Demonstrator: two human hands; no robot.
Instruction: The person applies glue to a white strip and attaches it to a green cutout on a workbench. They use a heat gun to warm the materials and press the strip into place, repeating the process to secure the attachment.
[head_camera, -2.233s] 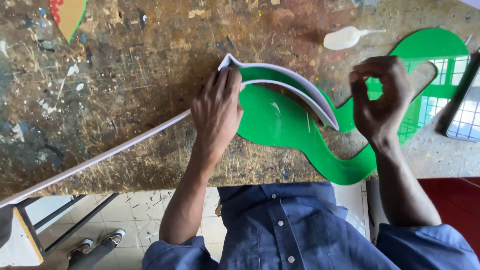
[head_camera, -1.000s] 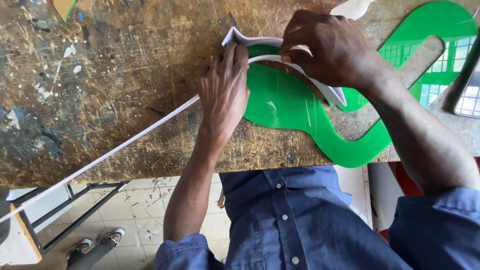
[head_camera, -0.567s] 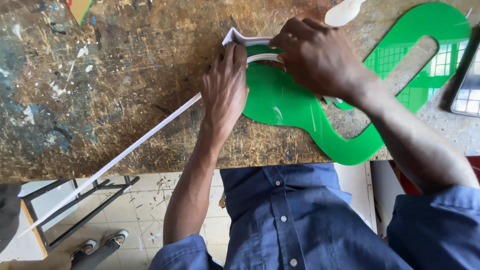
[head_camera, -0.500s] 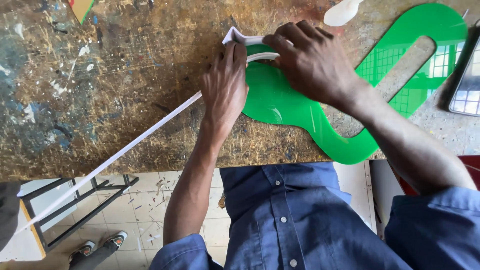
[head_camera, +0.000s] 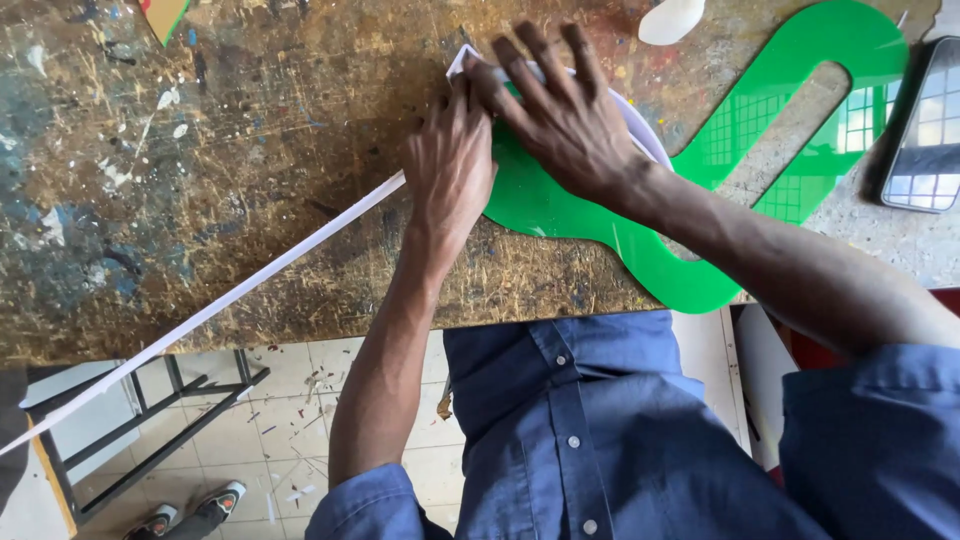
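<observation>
The white strip (head_camera: 250, 285) runs from the frame's eight o'clock edge, where it is cut off, up to the green curved panel (head_camera: 760, 150) on the workbench (head_camera: 200, 150). Its bend is mostly hidden under both hands. The left hand (head_camera: 450, 165) presses flat, fingers together. The right hand (head_camera: 565, 115), earlier curled over the bend, now lies spread wide at one o'clock of the left. A phone (head_camera: 925, 125) is half cut off at three o'clock.

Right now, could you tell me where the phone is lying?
In the head view, the phone lies at the far right edge of the workbench, beside the green plastic shape.
</observation>
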